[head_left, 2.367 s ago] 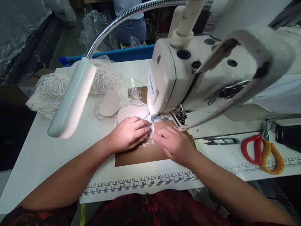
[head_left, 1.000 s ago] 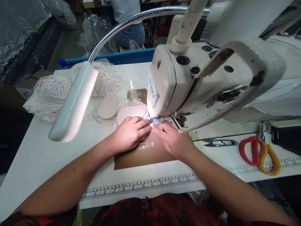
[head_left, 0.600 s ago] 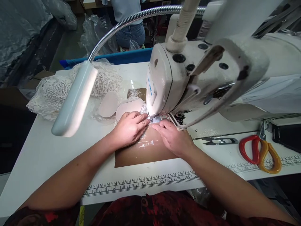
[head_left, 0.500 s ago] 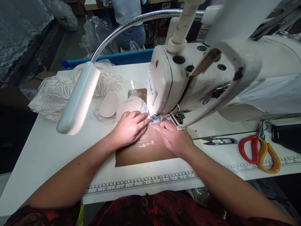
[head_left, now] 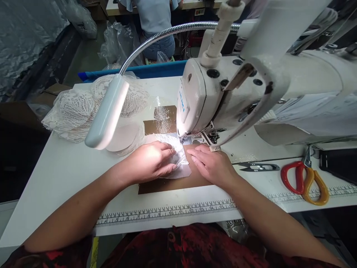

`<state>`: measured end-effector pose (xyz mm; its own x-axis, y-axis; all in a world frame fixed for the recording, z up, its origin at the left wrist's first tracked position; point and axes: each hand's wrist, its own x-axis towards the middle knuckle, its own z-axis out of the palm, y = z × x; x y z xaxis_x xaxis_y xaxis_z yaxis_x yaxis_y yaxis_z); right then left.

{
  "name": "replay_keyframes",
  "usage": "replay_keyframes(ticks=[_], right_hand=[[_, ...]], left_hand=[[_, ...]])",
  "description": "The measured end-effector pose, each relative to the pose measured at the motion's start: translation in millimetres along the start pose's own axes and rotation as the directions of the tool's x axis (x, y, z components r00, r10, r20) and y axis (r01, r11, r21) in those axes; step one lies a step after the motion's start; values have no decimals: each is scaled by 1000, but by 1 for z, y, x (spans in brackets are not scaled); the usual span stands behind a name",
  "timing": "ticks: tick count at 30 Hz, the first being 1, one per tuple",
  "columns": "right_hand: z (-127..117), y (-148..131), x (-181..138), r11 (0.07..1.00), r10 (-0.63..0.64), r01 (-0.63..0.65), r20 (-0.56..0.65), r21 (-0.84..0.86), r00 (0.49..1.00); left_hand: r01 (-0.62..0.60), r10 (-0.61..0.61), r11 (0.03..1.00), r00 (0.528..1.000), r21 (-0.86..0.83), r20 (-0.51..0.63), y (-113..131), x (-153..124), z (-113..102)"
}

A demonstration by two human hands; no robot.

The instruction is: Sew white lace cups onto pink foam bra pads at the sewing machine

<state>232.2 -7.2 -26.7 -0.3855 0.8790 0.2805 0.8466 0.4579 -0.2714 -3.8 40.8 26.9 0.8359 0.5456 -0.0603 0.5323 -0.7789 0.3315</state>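
My left hand (head_left: 149, 162) lies flat, fingers stretched out, on a white lace piece with a pale pad (head_left: 180, 160) in front of the needle of a white sewing machine (head_left: 223, 93). Close on the right, my right hand (head_left: 213, 163) rests flat with fingers together on the brown plate (head_left: 167, 184) beside the lace edge. The lace runs back under the presser foot (head_left: 184, 139). Another pale pad (head_left: 122, 132) lies left of the needle, partly behind the lamp.
A gooseneck lamp (head_left: 107, 111) hangs over the table's left half. A heap of white lace (head_left: 75, 106) sits at the back left. Thread snips (head_left: 258, 167) and red and orange scissors (head_left: 302, 180) lie to the right. A printed ruler (head_left: 167, 212) runs along the front edge. A person (head_left: 156, 22) stands behind.
Both hands have drawn back from the needle toward me, and the lace piece with its pad has come with the left hand. The view has shifted slightly.
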Motion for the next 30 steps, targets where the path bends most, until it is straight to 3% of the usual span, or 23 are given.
replay_keyframes(ticks=[4, 8, 11, 20, 30], right_hand=[[-4, 1, -3, 998, -65, 66, -18, 26, 998], [-8, 1, -5, 967, -241, 237, 37, 89, 970], [-8, 0, -6, 956, -286, 280, 60, 88, 956], [-5, -3, -6, 971, -233, 227, 95, 70, 968], [-6, -8, -3, 984, -171, 177, 151, -32, 974]], left_hand=[[-63, 63, 998, 996, 3, -64, 4, 8, 15], [-93, 95, 995, 991, 30, -98, 5, 12, 26], [-107, 112, 993, 987, 52, -111, 5, 13, 30], [-76, 93, 987, 989, 138, -119, -2, 17, 34], [-119, 158, 960, 977, 252, -144, -6, 17, 36]])
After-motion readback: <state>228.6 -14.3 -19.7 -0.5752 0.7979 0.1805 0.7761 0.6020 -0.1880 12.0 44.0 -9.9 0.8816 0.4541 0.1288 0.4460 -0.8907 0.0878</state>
